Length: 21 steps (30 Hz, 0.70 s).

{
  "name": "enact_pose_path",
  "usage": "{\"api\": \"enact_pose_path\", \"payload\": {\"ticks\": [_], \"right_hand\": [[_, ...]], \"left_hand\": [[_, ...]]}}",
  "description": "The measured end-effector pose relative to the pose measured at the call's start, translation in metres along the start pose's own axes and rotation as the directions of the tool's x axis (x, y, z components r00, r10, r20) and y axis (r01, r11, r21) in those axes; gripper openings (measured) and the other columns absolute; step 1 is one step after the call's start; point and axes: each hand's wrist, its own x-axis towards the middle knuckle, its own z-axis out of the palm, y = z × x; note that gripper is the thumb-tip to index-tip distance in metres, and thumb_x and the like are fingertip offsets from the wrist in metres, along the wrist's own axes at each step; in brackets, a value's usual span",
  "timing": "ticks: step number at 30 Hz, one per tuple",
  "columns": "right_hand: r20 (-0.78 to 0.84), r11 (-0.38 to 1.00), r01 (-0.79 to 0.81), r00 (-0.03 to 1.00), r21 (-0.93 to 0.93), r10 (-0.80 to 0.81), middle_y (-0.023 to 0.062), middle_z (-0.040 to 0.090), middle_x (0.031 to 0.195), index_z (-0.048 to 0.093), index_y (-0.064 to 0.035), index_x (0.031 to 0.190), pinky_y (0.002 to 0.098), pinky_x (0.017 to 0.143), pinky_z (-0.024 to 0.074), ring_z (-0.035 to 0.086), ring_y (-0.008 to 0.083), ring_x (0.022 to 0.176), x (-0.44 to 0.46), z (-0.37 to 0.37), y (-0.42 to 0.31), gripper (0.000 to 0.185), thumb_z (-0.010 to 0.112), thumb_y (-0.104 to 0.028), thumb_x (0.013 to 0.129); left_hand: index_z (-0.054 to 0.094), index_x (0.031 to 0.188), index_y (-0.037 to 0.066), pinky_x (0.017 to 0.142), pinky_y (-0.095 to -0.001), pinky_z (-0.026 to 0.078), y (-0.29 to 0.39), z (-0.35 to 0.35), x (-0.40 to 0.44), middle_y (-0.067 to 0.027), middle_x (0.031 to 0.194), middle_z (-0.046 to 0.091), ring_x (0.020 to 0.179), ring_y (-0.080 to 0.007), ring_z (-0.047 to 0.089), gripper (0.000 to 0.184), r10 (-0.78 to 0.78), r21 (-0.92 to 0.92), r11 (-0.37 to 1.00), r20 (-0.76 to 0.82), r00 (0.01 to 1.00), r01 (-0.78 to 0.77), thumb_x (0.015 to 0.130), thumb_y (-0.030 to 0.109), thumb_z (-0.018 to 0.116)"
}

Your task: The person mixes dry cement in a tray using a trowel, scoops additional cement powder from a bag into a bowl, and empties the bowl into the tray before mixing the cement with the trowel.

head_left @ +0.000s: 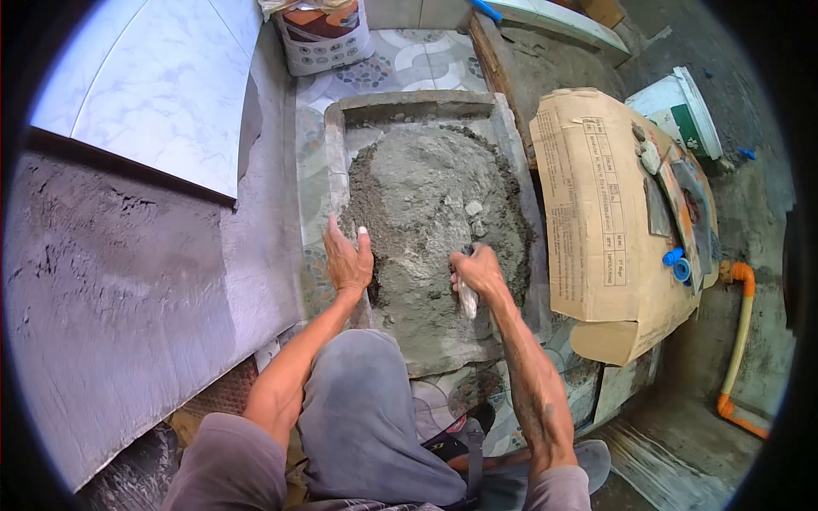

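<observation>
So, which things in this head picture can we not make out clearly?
All in the head view:
Working end of the tool: hidden by the right hand or the grey mix.
Smaller print on the cardboard: too small to read.
Top of the bag: cut off by the upper edge.

Plain mauve-grey fabric sleeve [226, 464] at seven o'clock, matching sleeve [560, 491] at five; faded blue-grey cloth trousers [362, 417] at six.
</observation>
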Motion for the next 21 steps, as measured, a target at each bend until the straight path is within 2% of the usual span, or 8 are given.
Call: {"api": "enact_pose_path", "payload": {"ticks": [4,7,8,11,12,15,18,21], "right_hand": [[0.027,0.955,0.029,0.999,-0.296,-0.022,0.0207,0.067,0.071,0.063,0.0110,0.070,0.0372,0.054,0.0536,0.067,0.0241,0.058,0.007,-0.012,-0.026,0.030,0.061,-0.017,0.081],[-0.019,0.708,0.186,0.962,-0.681,-0.271,0.0273,0.068,0.078,0.064,0.0134,0.077,0.0415,0.063,0.0551,0.070,0.0317,0.068,0.009,-0.009,-0.022,0.028,0.060,-0.015,0.079],[-0.061,0.647,0.226,0.918,-0.728,-0.391,0.0300,0.068,0.085,0.062,0.0157,0.094,0.0443,0.072,0.0554,0.070,0.0391,0.077,0.014,-0.005,-0.007,0.034,0.062,-0.014,0.077],[0.066,0.410,0.246,0.912,-0.878,-0.405,0.0281,0.069,0.091,0.060,0.0146,0.104,0.0408,0.068,0.0586,0.071,0.0342,0.083,-0.011,-0.001,0.006,0.036,0.061,-0.012,0.079],[0.134,0.238,0.279,0.863,-0.930,-0.487,0.0228,0.068,0.091,0.059,0.0100,0.102,0.0362,0.061,0.0584,0.072,0.0288,0.078,-0.024,0.002,0.015,0.029,0.062,-0.009,0.081],[0.169,-0.008,0.200,0.804,-0.980,-0.569,0.0177,0.067,0.090,0.059,0.0058,0.096,0.0344,0.058,0.0577,0.071,0.0264,0.071,-0.057,0.004,0.038,0.019,0.060,-0.008,0.083],[0.237,-0.057,0.238,0.855,-0.969,-0.462,0.0154,0.066,0.085,0.057,0.0063,0.097,0.0350,0.056,0.0568,0.071,0.0256,0.070,-0.090,-0.027,0.037,0.020,0.060,-0.008,0.084],[0.154,0.199,0.254,0.898,-0.947,-0.412,0.0203,0.065,0.084,0.052,0.0059,0.100,0.0415,0.055,0.0553,0.069,0.0340,0.066,-0.133,-0.070,0.027,0.027,0.063,-0.011,0.082]], "left_hand": [[0.023,0.148,-0.004,0.108,-0.0494,0.033,-0.002,0.003,0.001,-0.0312,0.140,0.038,0.129,-0.0463,0.039,0.073,-0.006,-0.029,1.000,-0.007,1.000,0.006,0.095,0.038,0.051],[0.023,0.148,-0.004,0.108,-0.0498,0.033,-0.004,0.006,0.001,-0.0312,0.139,0.039,0.129,-0.0465,0.039,0.073,0.006,-0.048,0.999,-0.020,1.000,-0.007,0.095,0.038,0.051],[0.023,0.148,-0.004,0.108,-0.0499,0.033,-0.005,0.005,0.000,-0.0312,0.139,0.039,0.129,-0.0466,0.039,0.073,0.008,-0.051,0.999,-0.027,1.000,-0.010,0.096,0.038,0.051],[0.022,0.148,-0.003,0.108,-0.0500,0.033,-0.004,0.004,0.000,-0.0314,0.138,0.039,0.129,-0.0465,0.039,0.073,-0.009,-0.027,1.000,-0.006,1.000,0.009,0.096,0.039,0.050],[0.024,0.149,-0.002,0.107,-0.0500,0.034,-0.004,0.006,-0.001,-0.0299,0.139,0.040,0.129,-0.0455,0.040,0.071,-0.015,0.002,1.000,-0.008,1.000,0.015,0.097,0.040,0.049],[0.026,0.149,0.001,0.105,-0.0498,0.036,-0.004,0.007,-0.001,-0.0271,0.140,0.041,0.129,-0.0437,0.042,0.068,-0.028,0.048,0.998,-0.021,0.999,0.029,0.098,0.042,0.046],[0.025,0.149,0.000,0.106,-0.0496,0.035,-0.003,0.002,0.002,-0.0284,0.139,0.041,0.128,-0.0447,0.041,0.070,-0.010,0.008,1.000,-0.017,1.000,0.010,0.097,0.041,0.047],[0.022,0.149,-0.002,0.106,-0.0500,0.034,-0.005,0.003,-0.001,-0.0302,0.137,0.040,0.127,-0.0462,0.041,0.073,0.006,-0.041,0.999,-0.001,1.000,-0.006,0.096,0.039,0.050]]}}
